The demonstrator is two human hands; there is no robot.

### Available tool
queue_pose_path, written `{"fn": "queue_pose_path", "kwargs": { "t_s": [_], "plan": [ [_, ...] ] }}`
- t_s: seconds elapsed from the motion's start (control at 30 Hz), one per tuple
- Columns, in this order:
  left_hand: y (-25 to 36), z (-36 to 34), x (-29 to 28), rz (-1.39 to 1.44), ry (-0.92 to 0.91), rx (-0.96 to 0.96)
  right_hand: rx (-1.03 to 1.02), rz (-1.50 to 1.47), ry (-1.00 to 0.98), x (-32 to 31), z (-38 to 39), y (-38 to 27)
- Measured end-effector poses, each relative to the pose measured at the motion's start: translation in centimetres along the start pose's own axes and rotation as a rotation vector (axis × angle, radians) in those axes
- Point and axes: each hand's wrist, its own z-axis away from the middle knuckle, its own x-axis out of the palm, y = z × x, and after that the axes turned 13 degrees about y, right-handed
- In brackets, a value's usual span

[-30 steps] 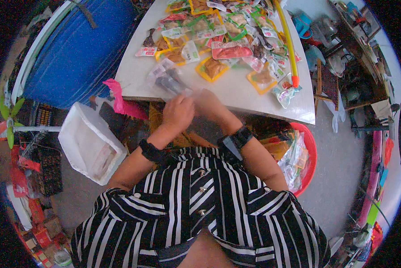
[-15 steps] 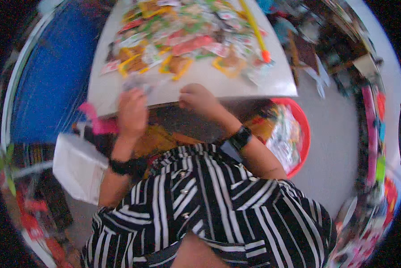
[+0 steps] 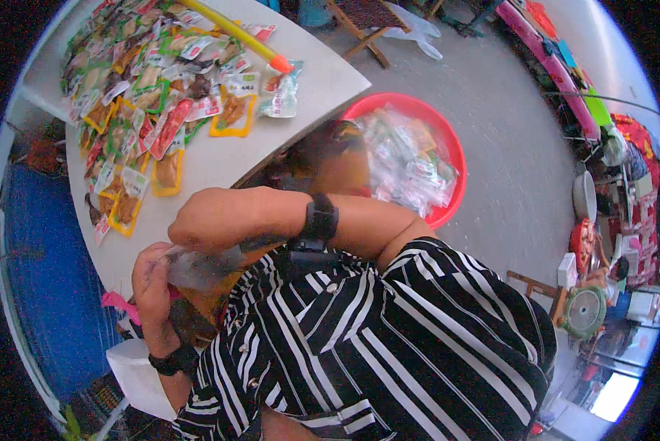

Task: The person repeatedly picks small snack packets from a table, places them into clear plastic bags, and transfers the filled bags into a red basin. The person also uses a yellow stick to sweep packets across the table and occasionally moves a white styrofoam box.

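Both hands, left hand (image 3: 152,283) and right hand (image 3: 208,220), pinch a clear plastic bag (image 3: 197,266) beside the worktop (image 3: 219,158), fingers clamped on it. It looks light, limp and slippery; best gripped at its edges.

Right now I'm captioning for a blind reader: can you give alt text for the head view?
Both hands, left hand and right hand, hold a clear plastic bag at the edge of a white table strewn with snack packets. A red basin of packets sits on the floor.

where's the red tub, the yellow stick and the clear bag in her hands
red tub (image 3: 453,151): head view, its right rim.
yellow stick (image 3: 234,31): head view, mid-shaft.
clear bag (image 3: 197,268): head view, its crumpled middle between both hands.
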Motion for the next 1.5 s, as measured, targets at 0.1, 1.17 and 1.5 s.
{"fn": "queue_pose_path", "kwargs": {
  "t_s": [0.1,1.17,1.5],
  "plan": [
    [-1.3,-0.4,1.0,0.029,-0.074,0.002,0.058,-0.060,0.035,-0.4,2.4,1.6],
    [-20.5,6.2,-8.7,-0.365,0.345,-0.400,1.261,0.618,0.853,3.4,36.9,24.2],
    [-18.4,16.6,-18.5,-1.448,1.045,0.029,0.722,-0.228,1.154,5.2,23.3,21.3]
  ]
}}
